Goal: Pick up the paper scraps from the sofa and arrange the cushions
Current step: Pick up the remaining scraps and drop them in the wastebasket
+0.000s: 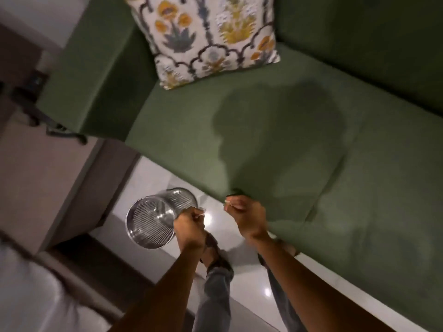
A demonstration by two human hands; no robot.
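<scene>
- Whole shot is tilted and a bit motion-blurred, so the small stuff is hard to read.
- The cushion (pixel 206 37) is cut off by the top edge. Only its lower part shows: cream fabric, yellow-orange flowers, dark scalloped outlines. It's propped in the corner of the sofa (pixel 299 144), next to the armrest.
- Sofa is dark green and runs out of frame on the right. A big soft shadow covers the middle of the seat, which makes that patch hard to check for bits.
- Left hand (pixel 189 227) is curled closed with a tiny white paper scrap (pixel 201 213) poking out at the fingertips. It's right at the rim of a shiny metal bin (pixel 153 218) that stands on the floor (pixel 242 283) just in front of the sofa.
- Right hand (pixel 249 218) is at the front edge of the seat, fingers pinched on another pale sliver (pixel 227 202). Too small and blurry to say much about it.
- Only the mesh wall and polished inside of the bin are clear; can't tell what's in it.
- Jeans legs and a dark shoe (pixel 214 250) show below the arms, partly hidden by them.
- Left side is just blurry furniture shapes.
</scene>
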